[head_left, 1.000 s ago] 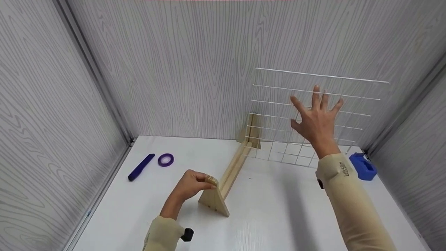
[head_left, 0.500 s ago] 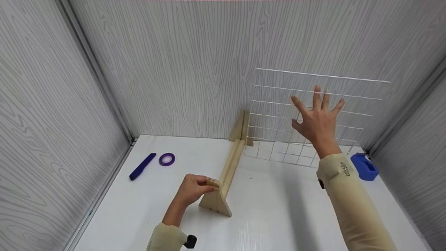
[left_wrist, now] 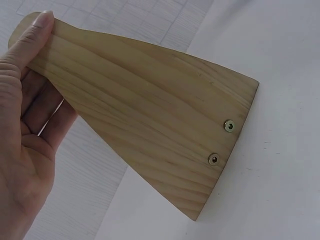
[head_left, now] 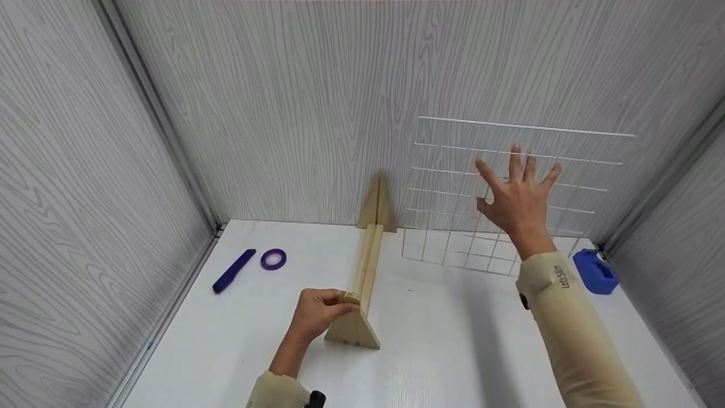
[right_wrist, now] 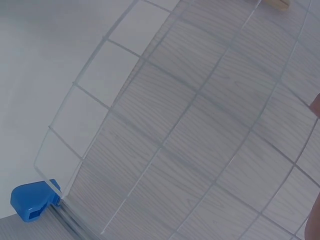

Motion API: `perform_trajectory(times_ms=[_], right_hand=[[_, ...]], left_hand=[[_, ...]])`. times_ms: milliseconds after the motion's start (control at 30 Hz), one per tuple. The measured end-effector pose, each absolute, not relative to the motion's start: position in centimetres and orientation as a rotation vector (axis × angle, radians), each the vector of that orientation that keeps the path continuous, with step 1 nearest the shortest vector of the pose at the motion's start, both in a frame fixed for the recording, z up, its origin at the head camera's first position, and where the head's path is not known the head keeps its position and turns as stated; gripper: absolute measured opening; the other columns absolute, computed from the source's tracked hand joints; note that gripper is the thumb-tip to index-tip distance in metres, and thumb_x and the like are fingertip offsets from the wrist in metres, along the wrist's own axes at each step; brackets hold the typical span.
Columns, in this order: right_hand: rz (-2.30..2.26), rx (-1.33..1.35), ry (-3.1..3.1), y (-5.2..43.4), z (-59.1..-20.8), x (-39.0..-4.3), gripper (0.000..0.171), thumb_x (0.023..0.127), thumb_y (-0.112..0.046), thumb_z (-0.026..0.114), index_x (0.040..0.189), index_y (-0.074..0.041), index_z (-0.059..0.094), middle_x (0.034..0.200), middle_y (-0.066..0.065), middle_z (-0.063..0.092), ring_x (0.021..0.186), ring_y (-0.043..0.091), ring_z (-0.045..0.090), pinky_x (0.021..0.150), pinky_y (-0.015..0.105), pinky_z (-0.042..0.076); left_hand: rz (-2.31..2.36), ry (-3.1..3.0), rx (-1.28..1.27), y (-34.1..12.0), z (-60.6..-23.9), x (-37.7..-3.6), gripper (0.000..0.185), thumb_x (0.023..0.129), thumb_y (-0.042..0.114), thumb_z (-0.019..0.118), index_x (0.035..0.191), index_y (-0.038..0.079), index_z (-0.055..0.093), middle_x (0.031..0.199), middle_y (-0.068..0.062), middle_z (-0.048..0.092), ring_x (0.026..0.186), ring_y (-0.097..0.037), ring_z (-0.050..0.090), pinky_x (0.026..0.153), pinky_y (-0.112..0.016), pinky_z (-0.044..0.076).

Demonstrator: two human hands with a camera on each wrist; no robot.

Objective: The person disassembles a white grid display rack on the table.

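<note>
1. Left hand (head_left: 320, 311) at 6 o'clock on the white table (head_left: 453, 351), fingers curled over the rounded top of the near triangular foot of the wooden stand (head_left: 362, 277), thumb on its near face; same grip in the left wrist view, fingertips (left_wrist: 42, 22) over the top edge of the foot (left_wrist: 150, 110).
2. Stand lying lengthwise from 6 o'clock toward 12 o'clock, near foot upright on the table, far foot touching or just short of the back wall (head_left: 340, 85); cannot tell which.
3. Two brass screw heads (left_wrist: 221, 142) near the bottom edge of the near foot.
4. Right hand (head_left: 518, 198) at 2 o'clock, raised, fingers straight and spread apart, palm laid against the white wire grid (head_left: 510, 187).
5. Grid tilted back against the wall, lower edge on the table just right of the stand's far end, apart from it.
6. Blue tape dispenser (head_left: 595, 272) at 3 o'clock, near the grid's lower right corner; also in the right wrist view (right_wrist: 32, 200) behind the grid wires (right_wrist: 165, 145).
7. Purple tape roll (head_left: 273, 259) and dark blue pen-like tool (head_left: 233, 271) at 10 o'clock, side by side, well apart from both hands.
</note>
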State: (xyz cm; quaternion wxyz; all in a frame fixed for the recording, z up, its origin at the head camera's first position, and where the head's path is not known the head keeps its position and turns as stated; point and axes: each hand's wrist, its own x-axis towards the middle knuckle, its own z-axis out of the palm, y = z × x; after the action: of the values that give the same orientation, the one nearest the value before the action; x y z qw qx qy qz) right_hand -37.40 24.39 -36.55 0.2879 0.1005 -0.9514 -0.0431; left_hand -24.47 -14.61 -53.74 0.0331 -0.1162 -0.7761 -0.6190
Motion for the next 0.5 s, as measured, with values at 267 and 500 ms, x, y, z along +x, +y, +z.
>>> perform_trajectory(times_ms=[267, 500], right_hand=[[-0.124, 0.262, -2.553, 24.44, -36.90, -37.38, 0.081, 0.089, -0.045, 0.075, 0.157, -0.041, 0.032, 0.165, 0.031, 0.018, 0.146, 0.059, 0.027, 0.109, 0.086, 0.003], [-0.135, 0.271, -2.542, 24.49, -37.18, -37.47, 0.080, 0.089, -0.044, 0.076, 0.156, -0.041, 0.033, 0.165, 0.031, 0.020, 0.145, 0.059, 0.029, 0.108, 0.086, 0.003]], left_hand=[[-1.875, -2.386, -0.352, -14.46, -53.62, -24.49, 0.020, 0.080, 0.025, 0.087, 0.092, 0.010, 0.083, 0.094, -0.010, 0.080, 0.080, -0.011, 0.072, 0.068, -0.022, 0.058], [-1.879, -2.374, -0.354, -14.34, -53.57, -24.54, 0.022, 0.080, 0.026, 0.087, 0.092, 0.008, 0.083, 0.093, -0.010, 0.079, 0.077, -0.010, 0.071, 0.066, -0.022, 0.057]])
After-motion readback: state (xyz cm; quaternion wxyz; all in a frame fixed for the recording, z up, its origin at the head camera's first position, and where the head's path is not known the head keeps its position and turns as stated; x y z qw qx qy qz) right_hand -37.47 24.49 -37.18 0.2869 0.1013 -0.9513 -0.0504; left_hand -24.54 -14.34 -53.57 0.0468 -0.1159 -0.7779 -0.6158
